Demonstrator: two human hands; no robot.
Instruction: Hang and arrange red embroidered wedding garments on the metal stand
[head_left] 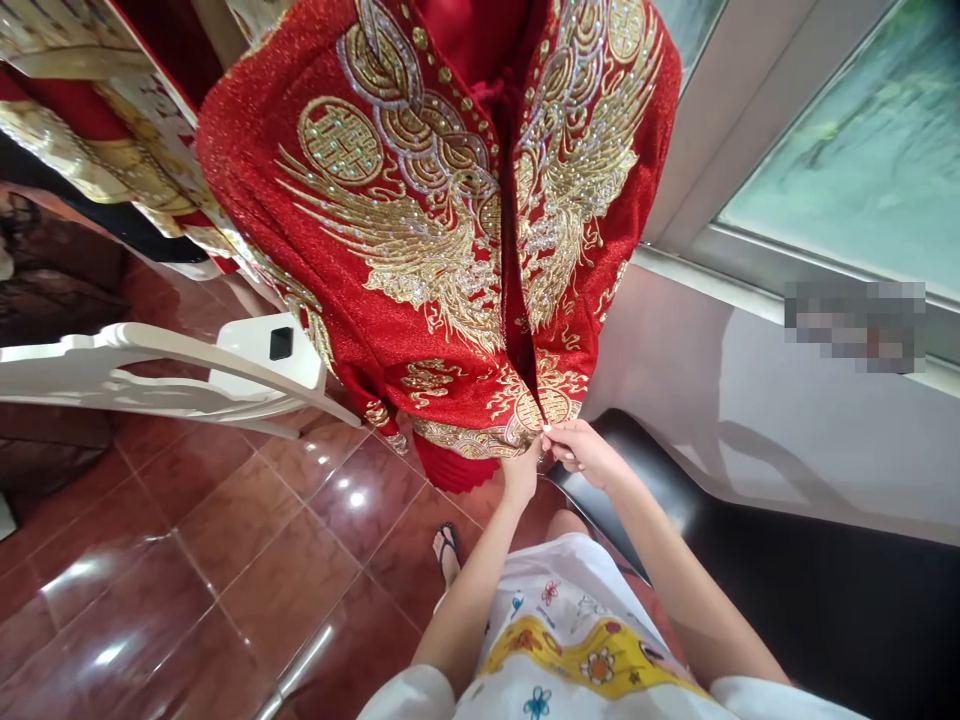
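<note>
Where the two front edges of the red jacket (442, 240) draw together at the hem, both of the person's hands meet; the left hand (523, 470) is closed on the hem beside the opening, and the right hand (585, 455) pinches the edge right next to it, thumb against forefinger; nearly all of the jacket hangs above and beyond this grip, upright and facing the person, with a pleated red cloth (457, 467) showing below its hem.

Glittering red fabric makes up the jacket, thick with gold and silver embroidery — a bird with sweeping wings on either half of the front, round medallions at chest and hem, scalloped bands set with sparkling stones near the neck; the front is parted in a dark gap that narrows to a point just above the hands; a patterned gold band runs along the hem.

What exactly sits between the fingertips I can't make out — the fingers themselves cover it; the jacket's top runs out of sight, something red and knotted inside the neck is hard to read, and the small dark object (281, 343) on the white chair (244, 345) is too plain to name.
</note>
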